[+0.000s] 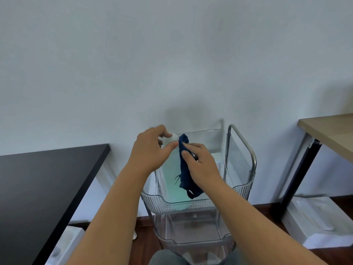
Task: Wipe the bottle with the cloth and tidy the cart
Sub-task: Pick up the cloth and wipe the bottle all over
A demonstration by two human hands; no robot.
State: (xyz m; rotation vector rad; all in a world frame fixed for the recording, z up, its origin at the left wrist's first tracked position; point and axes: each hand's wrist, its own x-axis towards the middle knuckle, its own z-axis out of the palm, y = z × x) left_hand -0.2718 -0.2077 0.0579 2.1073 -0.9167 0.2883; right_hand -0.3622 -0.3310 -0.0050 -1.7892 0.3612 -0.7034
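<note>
Fingers [172, 145] of the left hand [150, 150] pinch the white cap of the pale green bottle [170, 180] held above the clear cart [200, 203] top tray, between black desk [44, 180] and wooden desk [332, 131], while right hand [202, 165] fingers press the dark blue cloth [184, 169] against its side.

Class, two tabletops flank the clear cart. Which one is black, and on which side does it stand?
The black tabletop stands left of the cart; the tabletop on the right is light wood.
</note>
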